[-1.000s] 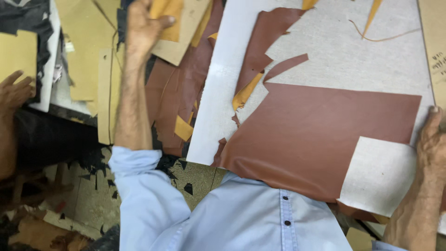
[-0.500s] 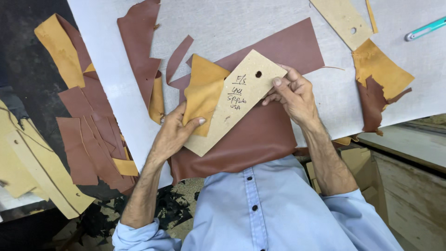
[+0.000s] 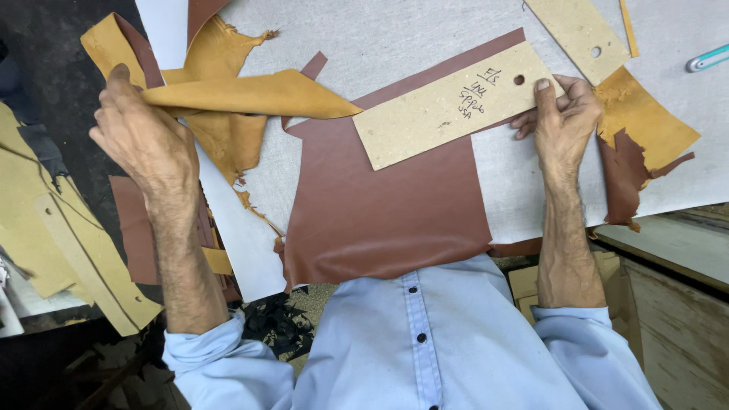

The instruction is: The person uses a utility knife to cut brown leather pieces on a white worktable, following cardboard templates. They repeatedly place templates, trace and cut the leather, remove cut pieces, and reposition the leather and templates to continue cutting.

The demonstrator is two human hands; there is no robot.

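A large reddish-brown leather sheet [image 3: 387, 205] lies on the pale cutting board [image 3: 410, 30] in front of me. Across its top right lies a long tan cardboard pattern [image 3: 448, 106] with a punched hole and handwriting. My right hand [image 3: 562, 121] grips that pattern at its right end. My left hand [image 3: 144, 140] is at the left, pinching a mustard-yellow leather scrap [image 3: 250, 95] that stretches toward the brown sheet.
More yellow and brown leather offcuts [image 3: 645, 129] lie at the right of the board. A second tan pattern piece [image 3: 581, 34] and a teal pen [image 3: 706, 59] sit top right. Cardboard patterns [image 3: 68, 250] and brown scraps hang at the left. A wooden bench edge [image 3: 676, 250] is at right.
My left hand has left the pattern and moved out left, pulling the yellow scrap off the brown sheet. The right hand has swung the pattern up and right, lying flatter across the sheet.
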